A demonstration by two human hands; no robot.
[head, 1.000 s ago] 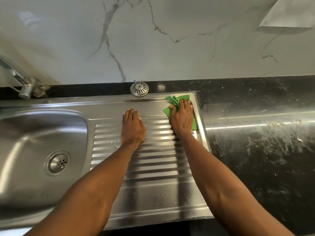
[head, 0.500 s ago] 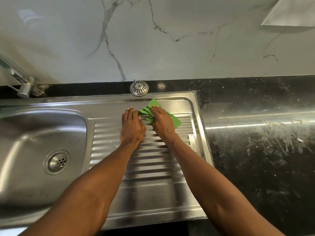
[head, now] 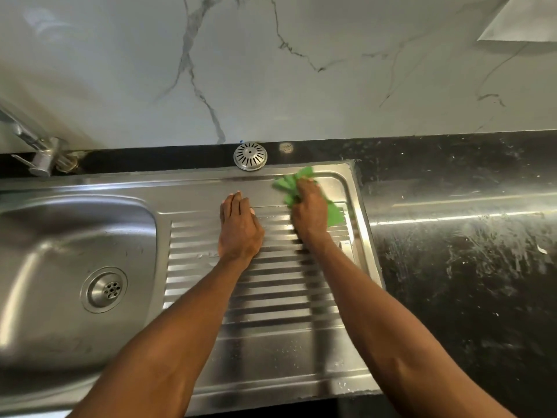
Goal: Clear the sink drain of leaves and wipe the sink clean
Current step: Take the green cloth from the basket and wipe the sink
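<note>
A stainless steel sink [head: 75, 236] fills the left, with its round drain [head: 104, 289] showing no leaves. To its right lies the ribbed drainboard [head: 271, 297]. My left hand [head: 239, 227] rests flat on the drainboard's upper ribs, fingers straight. My right hand [head: 310, 212] grips a bunched green cloth [head: 286, 184] and presses it on the drainboard's far right corner. Part of the cloth sticks out to the right of the hand.
A loose round metal strainer cover [head: 250, 156] sits on the back ledge above the drainboard. The tap [head: 36, 149] stands at the far left. A black countertop [head: 467, 251] with white smears runs to the right. A marble wall [head: 271, 70] rises behind.
My right hand swept the cloth left toward my left hand, then back right to the far corner of the drainboard. My left hand stayed put.
</note>
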